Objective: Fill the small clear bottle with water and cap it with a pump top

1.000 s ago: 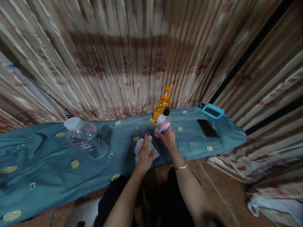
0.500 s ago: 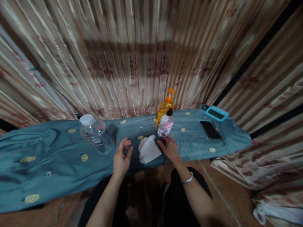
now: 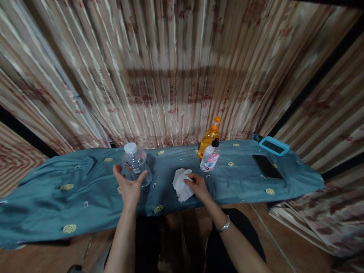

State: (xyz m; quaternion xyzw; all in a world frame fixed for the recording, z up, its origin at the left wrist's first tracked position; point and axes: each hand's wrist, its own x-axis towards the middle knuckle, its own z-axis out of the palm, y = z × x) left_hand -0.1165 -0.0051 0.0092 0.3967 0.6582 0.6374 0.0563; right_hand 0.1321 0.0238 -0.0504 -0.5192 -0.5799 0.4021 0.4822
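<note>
On the desk point(image 3: 42, 201), which is covered with a blue cloth with small yellow marks, a clear water bottle point(image 3: 134, 165) stands upright with a white cap on top. From the middle of the desk, it is at about 10 o'clock. Left hand point(image 3: 129, 184) is just below the bottle, fingers spread wide, and the fingertips touch its lower side; the grip is open, not closed around it. Right hand point(image 3: 196, 185) lies at about 6 o'clock from the soap bottles, with the fingers pressed on a crumpled white tissue point(image 3: 181, 182); if they pinch it, I cannot tell. A silver bracelet point(image 3: 223, 225) is on this wrist. At 1 o'clock from the tissue stands a small white bottle point(image 3: 209, 157) with a black cap, and touching behind it an orange pump bottle point(image 3: 209, 136). Well apart at 3 o'clock lie a black phone point(image 3: 267, 167) and a flat device point(image 3: 273, 145) with a light blue frame. Striped curtain point(image 3: 170, 76) hangs behind.
</note>
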